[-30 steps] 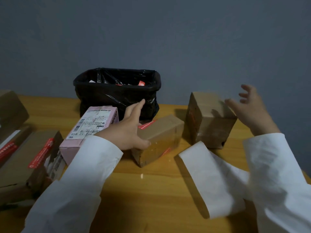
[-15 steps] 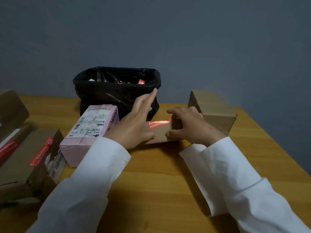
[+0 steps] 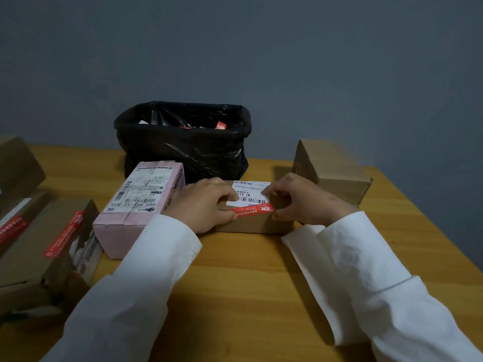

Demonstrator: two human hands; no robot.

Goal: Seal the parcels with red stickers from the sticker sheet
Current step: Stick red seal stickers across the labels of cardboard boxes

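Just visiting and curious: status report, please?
Left hand and right hand both grip the small brown parcel. Red sticker lies across its near top edge. Pink box close left, not blocking.

We see a wooden table (image 3: 235,296) bearing a black-lined bin (image 3: 183,145), a pink box (image 3: 141,205) beside a small brown parcel (image 3: 251,223), another carton (image 3: 337,173) at right, and taped cartons (image 3: 39,246) at left.
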